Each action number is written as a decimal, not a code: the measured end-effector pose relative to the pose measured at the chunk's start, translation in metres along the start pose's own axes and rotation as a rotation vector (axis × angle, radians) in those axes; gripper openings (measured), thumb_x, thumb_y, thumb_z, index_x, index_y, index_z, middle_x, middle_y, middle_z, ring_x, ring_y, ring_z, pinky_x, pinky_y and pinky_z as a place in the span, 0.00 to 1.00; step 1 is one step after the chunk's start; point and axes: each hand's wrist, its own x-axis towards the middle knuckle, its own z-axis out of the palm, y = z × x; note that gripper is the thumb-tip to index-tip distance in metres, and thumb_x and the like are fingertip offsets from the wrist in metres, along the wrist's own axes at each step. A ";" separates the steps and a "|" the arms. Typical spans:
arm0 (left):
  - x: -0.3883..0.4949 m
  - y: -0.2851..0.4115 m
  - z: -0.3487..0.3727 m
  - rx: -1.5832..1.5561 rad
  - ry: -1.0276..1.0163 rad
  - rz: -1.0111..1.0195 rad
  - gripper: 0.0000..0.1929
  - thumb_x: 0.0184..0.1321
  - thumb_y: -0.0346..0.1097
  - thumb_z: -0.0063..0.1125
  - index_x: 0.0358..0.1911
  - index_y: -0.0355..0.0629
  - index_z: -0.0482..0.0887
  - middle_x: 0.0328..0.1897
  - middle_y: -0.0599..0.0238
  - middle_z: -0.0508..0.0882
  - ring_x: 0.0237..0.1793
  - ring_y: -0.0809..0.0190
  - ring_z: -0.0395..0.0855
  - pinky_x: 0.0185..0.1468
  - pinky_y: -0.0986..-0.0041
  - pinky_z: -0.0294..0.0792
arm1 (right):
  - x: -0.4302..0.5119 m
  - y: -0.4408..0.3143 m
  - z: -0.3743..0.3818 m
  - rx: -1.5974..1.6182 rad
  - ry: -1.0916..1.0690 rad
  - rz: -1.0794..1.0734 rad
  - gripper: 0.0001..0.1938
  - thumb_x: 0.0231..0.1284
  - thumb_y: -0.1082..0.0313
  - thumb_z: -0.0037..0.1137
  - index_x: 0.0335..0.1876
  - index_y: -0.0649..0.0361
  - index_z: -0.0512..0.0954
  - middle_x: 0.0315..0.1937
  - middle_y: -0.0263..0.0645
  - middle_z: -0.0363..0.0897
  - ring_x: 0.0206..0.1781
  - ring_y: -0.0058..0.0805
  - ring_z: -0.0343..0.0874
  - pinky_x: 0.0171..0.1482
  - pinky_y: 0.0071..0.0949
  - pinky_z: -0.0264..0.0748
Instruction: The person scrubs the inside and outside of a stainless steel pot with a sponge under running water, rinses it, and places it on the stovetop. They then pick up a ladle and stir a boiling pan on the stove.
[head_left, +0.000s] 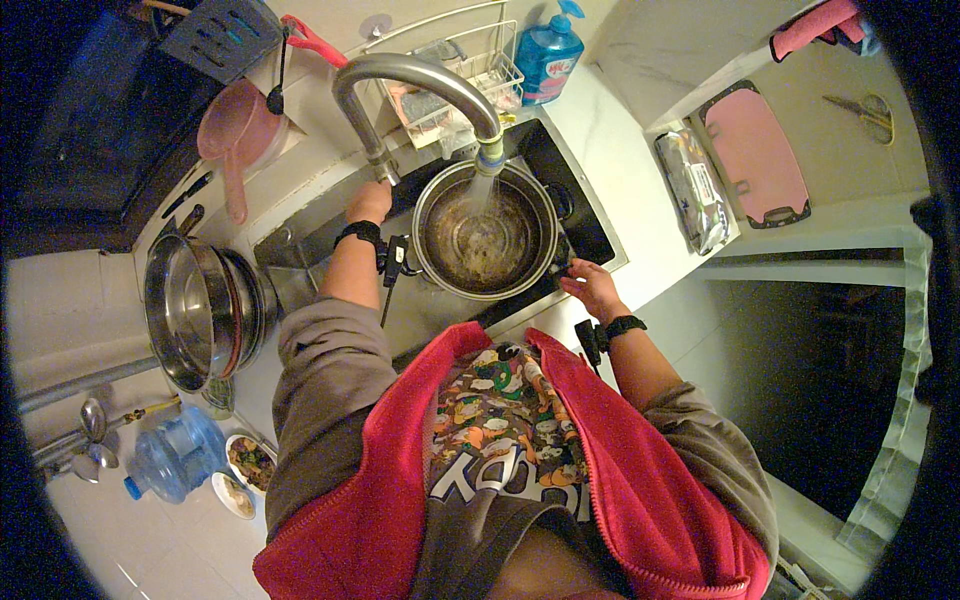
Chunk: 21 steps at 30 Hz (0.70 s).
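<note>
A round metal pot (484, 232) stands in the sink (592, 217), its inside marked with brown stains. Water streams into it from the curved metal faucet (420, 67). My left hand (370, 202) is at the faucet's base, apparently on its handle (390, 178); its fingertips are hidden. Beside the pot's lower right, my right hand (592, 286) is over the sink's front edge with fingers apart. Its fingertips are close to a small dark item (562, 251) that I cannot make out. A dark loop handle (561, 201) juts from the pot's right side.
Behind the faucet are a wire rack (480, 82) and a blue pump bottle (551, 64). Metal basins (187, 311) lean at left, below a pink ladle-shaped scoop (236, 139). A foil-like package (694, 191) and pink cutting board (757, 154) stand at right.
</note>
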 end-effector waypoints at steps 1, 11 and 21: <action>0.000 -0.001 0.000 -0.084 -0.049 -0.008 0.26 0.62 0.54 0.40 0.43 0.35 0.81 0.40 0.46 0.83 0.37 0.46 0.82 0.44 0.56 0.71 | 0.000 0.000 0.000 0.003 0.003 0.002 0.16 0.62 0.71 0.47 0.55 0.62 0.67 0.45 0.44 0.69 0.44 0.40 0.77 0.50 0.37 0.78; -0.007 -0.008 0.003 -0.822 -0.205 -0.137 0.15 0.59 0.44 0.56 0.26 0.39 0.73 0.13 0.69 0.66 0.11 0.66 0.65 0.13 0.73 0.56 | 0.000 -0.001 -0.001 0.033 -0.005 0.001 0.16 0.61 0.70 0.48 0.54 0.63 0.66 0.45 0.46 0.69 0.44 0.43 0.77 0.50 0.37 0.78; -0.012 -0.008 -0.001 -1.072 -0.314 -0.241 0.16 0.61 0.50 0.55 0.31 0.46 0.70 0.16 0.71 0.66 0.12 0.72 0.63 0.12 0.81 0.52 | 0.005 0.003 0.003 0.042 -0.034 -0.028 0.14 0.61 0.67 0.51 0.51 0.61 0.70 0.42 0.40 0.75 0.38 0.35 0.77 0.41 0.33 0.78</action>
